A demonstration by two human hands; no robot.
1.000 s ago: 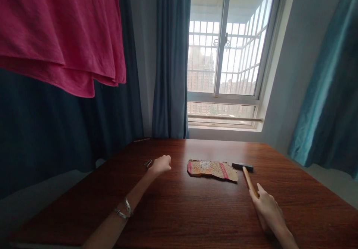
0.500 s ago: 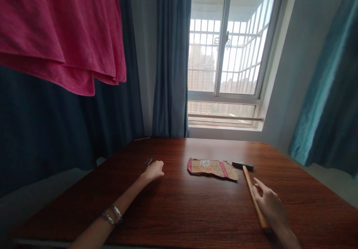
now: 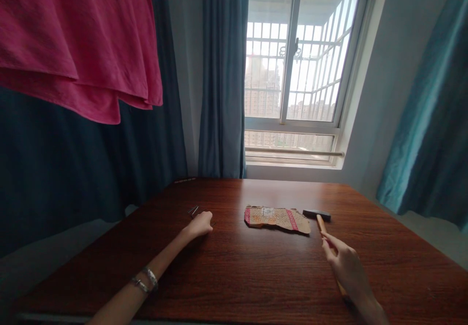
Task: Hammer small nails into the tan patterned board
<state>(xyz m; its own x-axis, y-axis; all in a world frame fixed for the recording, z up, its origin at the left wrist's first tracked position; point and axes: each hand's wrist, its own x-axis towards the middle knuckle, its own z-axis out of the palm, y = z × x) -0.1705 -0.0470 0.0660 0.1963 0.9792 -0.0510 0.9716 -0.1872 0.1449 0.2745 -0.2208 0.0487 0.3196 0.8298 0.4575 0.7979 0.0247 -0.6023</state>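
Note:
On the left of the table, my left hand is closed with its fingertips down at the tabletop. Several thin dark metal pieces that look like nails lie just beyond it. A thin dark tip shows by its fingers; whether the hand grips it is hidden. My right hand is closed round the wooden handle of a hammer. The hammer lies on the table, its dark head pointing away from me. Between the hands lies a torn, patterned piece of cardboard with pink bands.
The brown wooden table reaches back to the wall below a barred window. A pink cloth hangs at the upper left. Blue curtains hang on both sides.
My right hand has moved forward and left onto the hammer handle and closed on it. My left hand has stayed nearly in place by the thin metal pieces.

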